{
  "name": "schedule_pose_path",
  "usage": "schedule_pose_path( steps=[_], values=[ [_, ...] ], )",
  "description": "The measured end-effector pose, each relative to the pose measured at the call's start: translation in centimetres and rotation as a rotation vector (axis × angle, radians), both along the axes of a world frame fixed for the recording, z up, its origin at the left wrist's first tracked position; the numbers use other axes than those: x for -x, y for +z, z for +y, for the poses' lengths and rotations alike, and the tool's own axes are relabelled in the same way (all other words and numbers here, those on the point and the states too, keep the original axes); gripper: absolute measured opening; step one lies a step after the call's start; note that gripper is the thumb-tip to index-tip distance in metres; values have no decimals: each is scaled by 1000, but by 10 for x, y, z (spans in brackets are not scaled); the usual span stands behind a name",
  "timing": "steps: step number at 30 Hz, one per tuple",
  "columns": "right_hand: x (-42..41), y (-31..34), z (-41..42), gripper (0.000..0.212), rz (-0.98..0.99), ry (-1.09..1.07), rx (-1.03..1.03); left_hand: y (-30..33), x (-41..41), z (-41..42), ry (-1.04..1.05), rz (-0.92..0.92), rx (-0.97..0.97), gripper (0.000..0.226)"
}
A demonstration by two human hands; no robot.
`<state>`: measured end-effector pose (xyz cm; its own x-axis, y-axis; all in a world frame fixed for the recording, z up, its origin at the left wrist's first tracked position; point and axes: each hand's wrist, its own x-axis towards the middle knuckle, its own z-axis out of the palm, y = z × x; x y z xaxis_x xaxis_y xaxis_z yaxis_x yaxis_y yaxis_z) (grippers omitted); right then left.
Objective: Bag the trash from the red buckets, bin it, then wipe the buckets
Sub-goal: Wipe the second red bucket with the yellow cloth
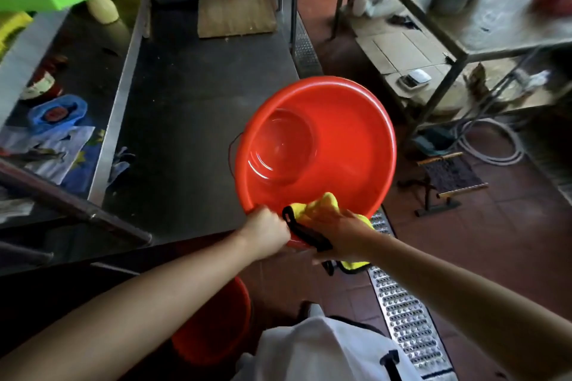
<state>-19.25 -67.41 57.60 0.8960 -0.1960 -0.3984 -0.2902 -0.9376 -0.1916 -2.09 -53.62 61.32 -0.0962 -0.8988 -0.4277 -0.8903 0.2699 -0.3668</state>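
A red bucket is held up in front of me, tilted so its bare inside faces the camera. My left hand grips its near rim. My right hand holds a yellow cloth with a black edge against the same rim, the cloth draped over the lip. A second red bucket stands on the floor below my left forearm, partly hidden by it.
A dark steel counter runs to the left, with plastic bags and clutter on the shelf beside it. A metal drain grate crosses the tiled floor. A small stool and a steel rack stand to the right.
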Motion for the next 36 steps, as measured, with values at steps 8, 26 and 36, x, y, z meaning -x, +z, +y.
schedule_pose_path(
  steps=[8,26,36],
  values=[
    [4,16,5,66,-152,118,300,28,-55,33,-50,-32,82,61],
    [-19,25,13,68,-110,174,320,-28,5,42,296,122,282,71],
    [-46,5,-2,51,117,-85,165,-32,-9,43,120,74,362,67]
  ],
)
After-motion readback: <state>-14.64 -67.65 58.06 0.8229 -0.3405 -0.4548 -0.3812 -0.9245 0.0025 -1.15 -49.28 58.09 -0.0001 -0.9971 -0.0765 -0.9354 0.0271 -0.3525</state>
